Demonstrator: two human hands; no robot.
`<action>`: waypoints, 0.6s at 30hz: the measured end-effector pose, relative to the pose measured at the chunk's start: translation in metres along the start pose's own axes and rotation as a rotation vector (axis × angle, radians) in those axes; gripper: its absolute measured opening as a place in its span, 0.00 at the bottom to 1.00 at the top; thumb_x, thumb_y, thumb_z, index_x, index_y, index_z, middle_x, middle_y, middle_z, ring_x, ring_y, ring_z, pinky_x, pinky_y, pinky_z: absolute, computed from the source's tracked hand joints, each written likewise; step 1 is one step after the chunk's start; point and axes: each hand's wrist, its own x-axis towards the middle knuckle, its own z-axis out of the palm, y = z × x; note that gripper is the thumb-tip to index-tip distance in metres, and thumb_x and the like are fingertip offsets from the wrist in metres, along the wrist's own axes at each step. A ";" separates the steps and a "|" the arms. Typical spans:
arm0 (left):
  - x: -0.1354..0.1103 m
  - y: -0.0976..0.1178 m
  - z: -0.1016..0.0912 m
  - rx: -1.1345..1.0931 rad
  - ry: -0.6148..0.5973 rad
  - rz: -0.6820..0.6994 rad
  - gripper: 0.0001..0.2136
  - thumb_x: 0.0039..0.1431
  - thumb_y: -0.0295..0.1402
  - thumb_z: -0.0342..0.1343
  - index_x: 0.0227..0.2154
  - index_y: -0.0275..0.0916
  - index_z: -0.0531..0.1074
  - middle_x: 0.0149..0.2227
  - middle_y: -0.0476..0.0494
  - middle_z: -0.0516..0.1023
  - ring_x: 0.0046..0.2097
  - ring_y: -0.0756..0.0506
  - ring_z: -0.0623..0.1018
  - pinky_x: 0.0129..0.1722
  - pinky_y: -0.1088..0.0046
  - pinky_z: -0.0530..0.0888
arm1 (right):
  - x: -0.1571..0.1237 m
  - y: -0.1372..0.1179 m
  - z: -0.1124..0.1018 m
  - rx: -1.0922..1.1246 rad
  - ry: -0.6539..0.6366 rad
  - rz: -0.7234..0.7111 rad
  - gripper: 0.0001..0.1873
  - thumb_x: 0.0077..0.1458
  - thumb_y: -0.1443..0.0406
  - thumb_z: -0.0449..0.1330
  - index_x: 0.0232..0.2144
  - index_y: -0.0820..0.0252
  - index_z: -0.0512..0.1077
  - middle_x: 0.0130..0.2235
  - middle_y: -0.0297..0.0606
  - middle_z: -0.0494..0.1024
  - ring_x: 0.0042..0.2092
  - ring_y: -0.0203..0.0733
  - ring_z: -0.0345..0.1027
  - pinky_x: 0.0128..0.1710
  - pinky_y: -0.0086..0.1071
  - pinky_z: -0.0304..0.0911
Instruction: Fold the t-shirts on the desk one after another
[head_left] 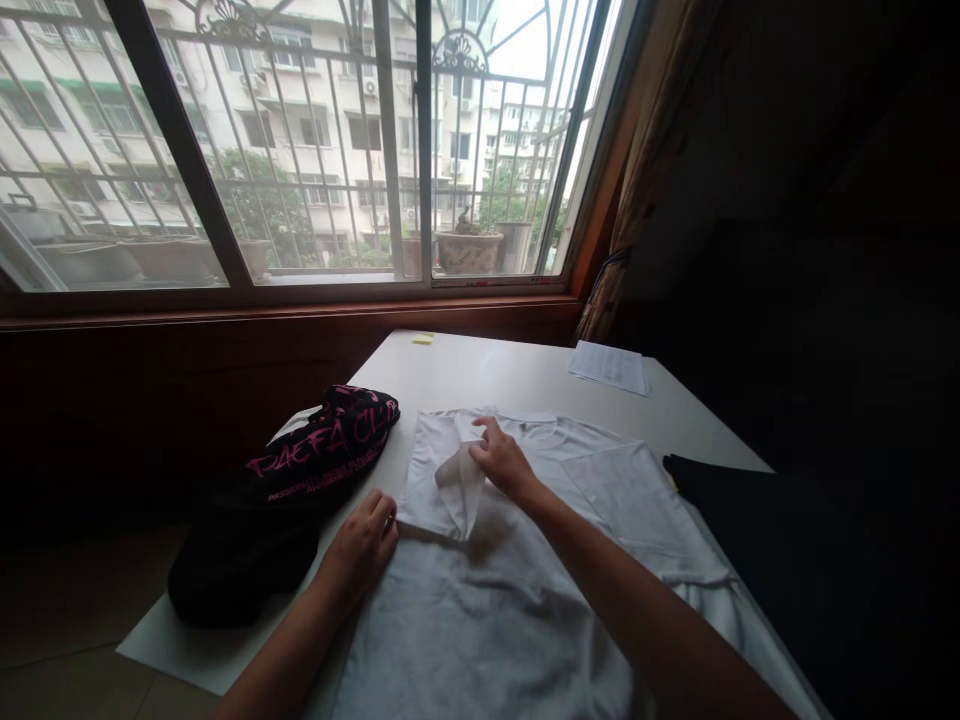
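Observation:
A white T-shirt (487,620) lies spread over the table, with one sleeve folded inward on the left and the other at the right. With its fingers closed, my right hand (506,460) pinches a raised flap of the left sleeve, whose loose fabric hangs below the thumb. My left hand (364,540) rests low at the table's left side, its curled fingers closed on the corner of the same sleeve. Wrinkles cross the shirt's body beneath my right forearm.
Left of the shirt, a black garment (300,500) with pink lettering lies bunched. Printed papers (611,367) and a yellow note (423,339) sit toward the far side of the white table (480,365). Dark cloth (750,510) lies at right. A barred window (337,150) stands beyond.

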 end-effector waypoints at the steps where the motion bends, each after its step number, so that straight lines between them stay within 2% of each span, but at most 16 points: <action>1: 0.000 0.000 0.000 -0.003 0.000 0.000 0.07 0.60 0.23 0.47 0.32 0.44 0.62 0.34 0.49 0.68 0.33 0.47 0.73 0.35 0.72 0.69 | 0.000 0.010 -0.008 0.069 -0.028 0.039 0.25 0.55 0.68 0.55 0.56 0.56 0.64 0.33 0.32 0.77 0.32 0.41 0.74 0.34 0.31 0.65; 3: 0.000 0.001 -0.001 -0.009 -0.001 0.003 0.07 0.61 0.23 0.46 0.32 0.44 0.63 0.34 0.49 0.68 0.33 0.47 0.74 0.35 0.72 0.70 | 0.000 0.028 -0.021 0.178 -0.143 0.104 0.26 0.55 0.68 0.55 0.57 0.56 0.63 0.31 0.29 0.76 0.26 0.37 0.73 0.29 0.28 0.64; 5: 0.000 0.001 -0.001 -0.011 -0.003 0.006 0.07 0.61 0.23 0.46 0.33 0.44 0.63 0.34 0.48 0.69 0.33 0.47 0.74 0.35 0.72 0.70 | 0.003 0.043 -0.031 0.178 -0.238 0.140 0.26 0.53 0.70 0.56 0.56 0.57 0.64 0.30 0.28 0.77 0.25 0.36 0.74 0.28 0.27 0.64; 9: -0.001 0.001 -0.001 -0.002 0.003 -0.004 0.07 0.62 0.24 0.46 0.33 0.44 0.63 0.34 0.49 0.69 0.33 0.47 0.74 0.35 0.71 0.70 | 0.020 0.053 -0.034 0.000 -0.196 0.125 0.15 0.56 0.71 0.56 0.46 0.59 0.73 0.33 0.34 0.80 0.32 0.37 0.77 0.33 0.28 0.66; 12: -0.001 -0.001 0.001 -0.001 0.009 -0.005 0.07 0.62 0.23 0.47 0.34 0.44 0.64 0.35 0.49 0.69 0.33 0.47 0.75 0.35 0.72 0.70 | 0.039 0.044 -0.020 -0.049 -0.169 0.071 0.10 0.60 0.65 0.59 0.43 0.59 0.76 0.39 0.39 0.81 0.41 0.42 0.76 0.43 0.32 0.67; 15: -0.002 -0.003 0.003 -0.005 0.015 -0.003 0.07 0.62 0.24 0.47 0.35 0.44 0.66 0.36 0.48 0.70 0.34 0.47 0.75 0.35 0.72 0.71 | 0.057 0.029 0.003 -0.079 -0.155 0.009 0.16 0.59 0.59 0.64 0.47 0.60 0.76 0.48 0.44 0.79 0.50 0.46 0.73 0.52 0.36 0.64; 18: -0.003 -0.004 0.004 -0.006 0.012 -0.014 0.10 0.62 0.24 0.48 0.41 0.44 0.69 0.38 0.47 0.71 0.35 0.47 0.76 0.37 0.72 0.72 | 0.075 0.015 0.026 -0.086 -0.161 -0.034 0.22 0.58 0.57 0.66 0.51 0.60 0.74 0.52 0.47 0.77 0.52 0.48 0.71 0.54 0.37 0.62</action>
